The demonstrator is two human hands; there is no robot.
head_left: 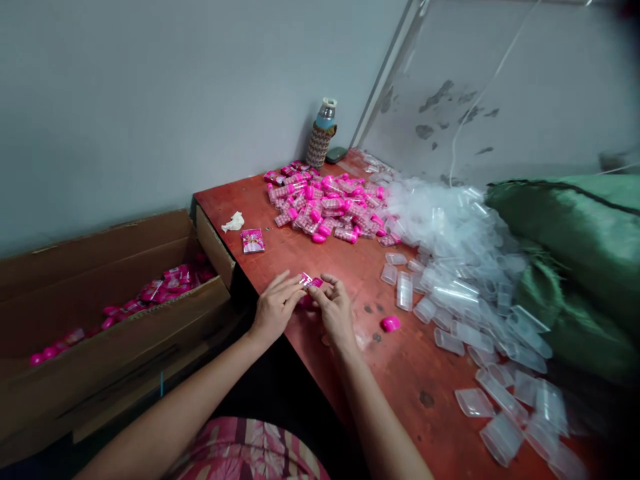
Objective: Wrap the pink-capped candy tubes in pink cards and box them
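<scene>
Over the near edge of the red table, my left hand [276, 305] and my right hand [334, 304] meet around a small pink printed packet [314, 283]. The right thumb presses on its face, while the left fingers close on its left side. My fingers cover most of it, so whether it is a loose label or one wrapped round a container cannot be told. A flat pink printed card or stack of labels [253, 241] lies beyond my left hand. To the right of my right hand sits a single pink cap [390, 324].
Pink-capped clear bottles [330, 203] are heaped at the back of the table [400, 393]. Clear plastic containers [465, 293] spread along the right, beside a green sack [575, 267]. A flask [321, 133] stands by the wall. An open cardboard box [125, 327] with pink items is at left.
</scene>
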